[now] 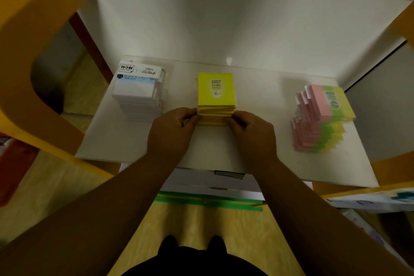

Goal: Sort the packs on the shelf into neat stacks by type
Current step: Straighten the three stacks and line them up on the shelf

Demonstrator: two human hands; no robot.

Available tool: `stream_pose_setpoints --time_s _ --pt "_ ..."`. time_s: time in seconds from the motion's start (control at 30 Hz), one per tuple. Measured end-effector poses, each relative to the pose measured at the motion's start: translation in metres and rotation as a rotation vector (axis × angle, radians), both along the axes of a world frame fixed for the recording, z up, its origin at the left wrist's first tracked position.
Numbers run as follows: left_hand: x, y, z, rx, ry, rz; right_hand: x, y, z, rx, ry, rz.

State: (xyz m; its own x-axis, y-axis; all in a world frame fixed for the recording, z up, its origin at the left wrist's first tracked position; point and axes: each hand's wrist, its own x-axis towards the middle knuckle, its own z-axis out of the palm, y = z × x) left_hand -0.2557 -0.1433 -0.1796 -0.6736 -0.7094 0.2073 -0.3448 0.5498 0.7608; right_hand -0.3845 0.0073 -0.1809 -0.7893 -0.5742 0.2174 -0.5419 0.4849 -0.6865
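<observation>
I see a white shelf board [257, 87] set in a yellow frame [33, 40]. Three stacks sit directly on it, well apart: white packs [136, 94] at the left, yellow packs [216, 96] in the middle, and pink-green-yellow packs [322, 119], stepped unevenly, at the right.

It looks like a shop or storeroom: a white shelf [257, 87] in a yellow frame [33, 56] holds stacks of paper packs [216, 92].

yellow stack [215, 94], white stack [137, 91], pink-green-yellow striped stack [322, 119] on a white shelf [257, 87] with orange frame [42, 36]
</observation>
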Motion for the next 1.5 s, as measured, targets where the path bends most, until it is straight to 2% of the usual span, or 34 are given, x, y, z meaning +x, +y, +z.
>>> stream_pose_setpoints --time_s 0.17,0.43,0.67,0.87,1.07,1.23,1.5 --pt "-0.002 0.002 0.013 0.023 0.090 -0.007 0.000 0.004 0.005 -0.038 0.003 -0.013" --pt "-0.007 0.007 0.011 -0.041 0.128 -0.005 0.003 -0.002 0.002 -0.056 0.078 -0.033" --pt "-0.008 0.004 0.012 0.095 0.118 -0.027 0.002 0.000 0.004 -0.052 -0.023 -0.043" --pt "-0.012 0.000 0.012 0.090 0.129 -0.026 0.007 -0.005 0.001 -0.064 0.017 -0.052" --pt "-0.007 -0.002 0.014 0.102 0.145 -0.055 0.001 0.002 0.000 -0.109 -0.064 -0.035" --pt "-0.009 -0.001 0.017 0.058 0.158 -0.054 -0.005 -0.005 0.001 -0.152 0.104 0.010" --pt "-0.010 0.001 0.016 0.107 0.179 -0.052 0.000 -0.006 0.001 -0.210 0.112 -0.027"
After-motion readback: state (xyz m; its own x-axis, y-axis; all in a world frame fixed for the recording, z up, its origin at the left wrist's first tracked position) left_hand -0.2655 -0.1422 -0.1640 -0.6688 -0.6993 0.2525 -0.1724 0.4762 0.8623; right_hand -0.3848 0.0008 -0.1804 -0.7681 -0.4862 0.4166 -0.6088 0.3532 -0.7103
